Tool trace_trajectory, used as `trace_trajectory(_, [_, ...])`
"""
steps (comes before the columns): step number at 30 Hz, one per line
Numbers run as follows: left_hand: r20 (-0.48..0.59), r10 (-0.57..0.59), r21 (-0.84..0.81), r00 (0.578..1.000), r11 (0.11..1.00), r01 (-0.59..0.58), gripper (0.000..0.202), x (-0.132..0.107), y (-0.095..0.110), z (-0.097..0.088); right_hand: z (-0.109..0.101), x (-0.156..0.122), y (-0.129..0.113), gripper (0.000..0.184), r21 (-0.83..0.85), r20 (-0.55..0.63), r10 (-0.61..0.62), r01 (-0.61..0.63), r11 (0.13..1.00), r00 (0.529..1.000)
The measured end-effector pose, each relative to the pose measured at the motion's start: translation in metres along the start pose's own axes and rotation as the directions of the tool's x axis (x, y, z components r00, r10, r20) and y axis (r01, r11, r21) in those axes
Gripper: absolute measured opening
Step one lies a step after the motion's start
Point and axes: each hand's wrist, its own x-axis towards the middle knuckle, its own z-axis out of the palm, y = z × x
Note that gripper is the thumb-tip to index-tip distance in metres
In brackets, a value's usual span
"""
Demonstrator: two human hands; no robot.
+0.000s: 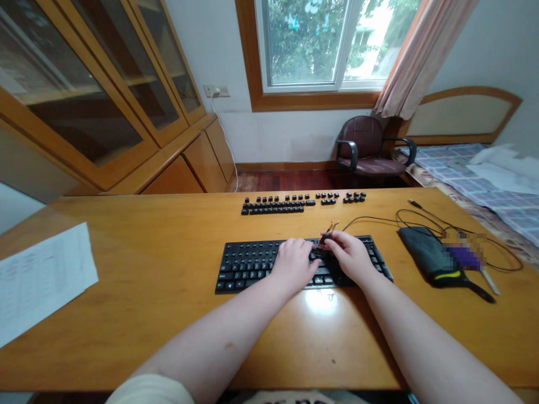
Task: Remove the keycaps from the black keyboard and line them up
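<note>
A black keyboard (248,261) lies on the wooden desk in front of me, several of its upper keys bare of caps. My left hand (295,259) rests on the middle of it, fingers stretched over the keys and thumb apart. Just to the right, my right hand (347,252) is closed on a small keycap puller (324,238) with a dark handle; its thin wire prongs point up and away from the keys. Beyond the keyboard, loose black keycaps (275,211) are set out in rows. My hands partly hide the keyboard's right half.
A dark pouch (425,255) with a purple item on it lies at the right, beside a coiled black cable (452,224). White papers (46,275) lie at the left. The desk's far edge runs just behind the keycaps; a chair (366,146) stands beyond.
</note>
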Motion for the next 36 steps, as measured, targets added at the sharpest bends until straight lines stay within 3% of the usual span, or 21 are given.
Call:
trace_trajectory(8, [0.036,-0.020,-0.053,0.999,0.998,0.022,0.030,0.005,-0.007,0.000,0.010,0.002,-0.004,0.023,-0.227,0.048,-0.072,0.081,0.970,0.996])
trace_trajectory(16, [0.027,-0.021,-0.044,0.999,0.999,0.022,0.028,0.006,-0.009,0.003,0.011,0.000,-0.017,0.020,-0.464,0.206,-0.143,0.225,0.857,0.968])
trace_trajectory(23, [0.044,0.007,-0.071,0.999,0.997,-0.004,0.018,0.006,-0.012,0.004,0.006,-0.003,-0.011,0.016,-0.527,0.422,-0.220,0.435,0.730,0.880])
trace_trajectory(27, [0.035,0.011,-0.092,0.999,0.996,-0.008,0.020,0.007,-0.014,0.005,0.006,-0.003,-0.006,0.019,-0.583,0.386,-0.220,0.422,0.694,0.896])
trace_trajectory(31, [0.046,0.030,-0.125,0.998,0.992,-0.024,0.019,0.009,-0.015,0.005,0.007,-0.003,-0.006,0.020,-0.562,0.334,-0.200,0.365,0.743,0.921])
trace_trajectory(36, [0.041,0.065,-0.135,0.997,0.989,-0.059,0.021,0.011,-0.016,0.005,0.002,-0.001,-0.012,0.021,-0.493,0.097,-0.100,0.135,0.859,0.990])
